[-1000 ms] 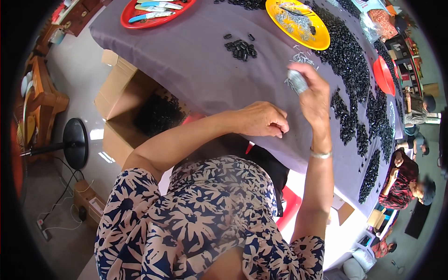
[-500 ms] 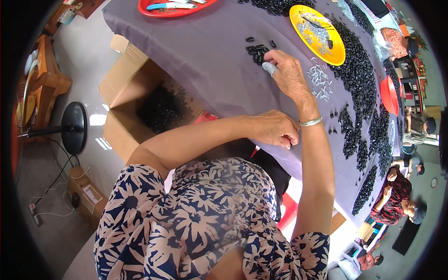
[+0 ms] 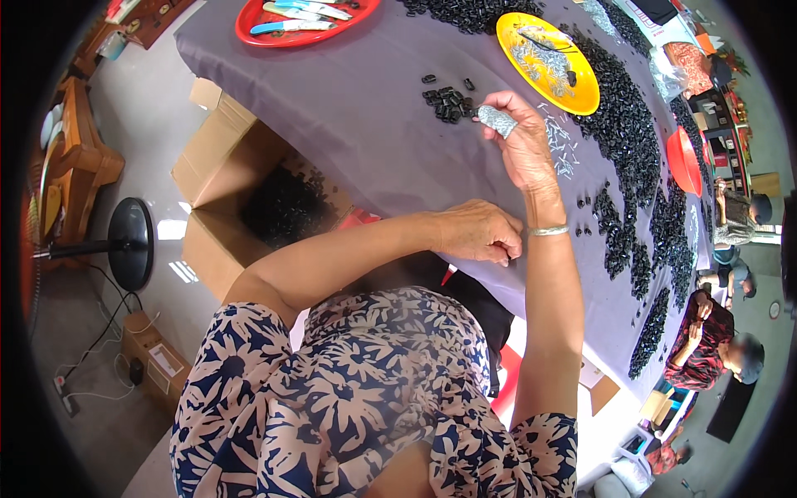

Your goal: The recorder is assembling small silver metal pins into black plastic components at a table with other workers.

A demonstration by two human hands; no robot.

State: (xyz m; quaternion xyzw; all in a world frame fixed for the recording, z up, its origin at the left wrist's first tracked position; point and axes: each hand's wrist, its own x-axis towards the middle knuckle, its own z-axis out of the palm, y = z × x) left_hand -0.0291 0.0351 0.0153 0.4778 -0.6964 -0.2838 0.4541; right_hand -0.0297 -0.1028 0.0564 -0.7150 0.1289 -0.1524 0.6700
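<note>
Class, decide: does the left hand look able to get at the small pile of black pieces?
Probably yes: only tablecloth shows between the left hand and the small pile, with the right hand to one side.

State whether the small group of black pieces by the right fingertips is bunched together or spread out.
Mostly bunched: the black pieces lie in one cluster beside the right hand, with two strays just apart from it.

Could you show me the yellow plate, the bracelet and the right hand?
Yellow plate (image 3: 586, 99), head view: bare lower rim.
Bracelet (image 3: 549, 231), head view: middle of the band.
Right hand (image 3: 526, 151), head view: middle of the hand.
</note>
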